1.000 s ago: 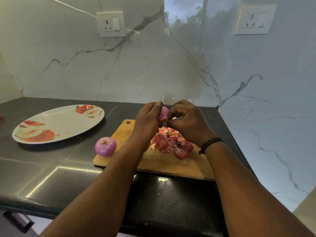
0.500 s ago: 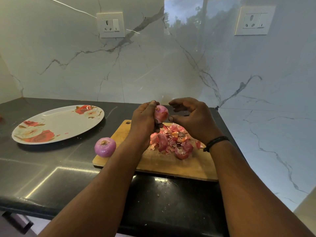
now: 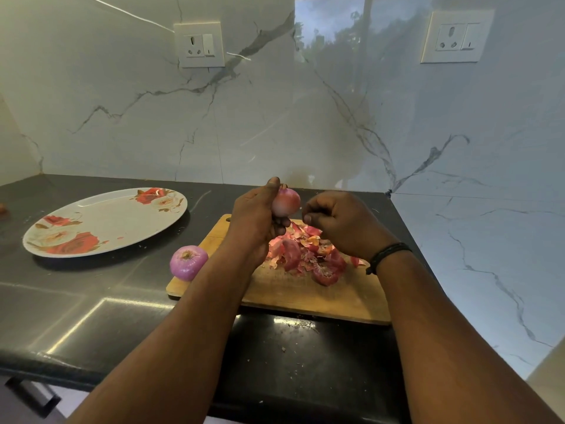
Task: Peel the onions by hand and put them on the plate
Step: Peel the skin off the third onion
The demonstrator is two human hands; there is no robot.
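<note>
My left hand [image 3: 255, 218] grips a small pink onion [image 3: 286, 201] above the far end of the wooden cutting board [image 3: 305, 293]. My right hand [image 3: 342, 223] hovers just right of the onion with curled fingers, apart from it and holding nothing that I can see. A heap of red onion skins [image 3: 308, 255] lies on the board under both hands. A second, peeled purple onion [image 3: 188, 262] sits at the board's left edge. The white plate with red flowers [image 3: 107, 221] lies to the left with no onion on it.
A black countertop [image 3: 91, 307] runs to a marble wall with two sockets [image 3: 200, 44]. The wall turns a corner close on the right. Small skin scraps dot the counter in front of the board.
My right hand has come off the onion and drawn back to the right. My left hand has lifted the onion slightly, so more of it shows.
</note>
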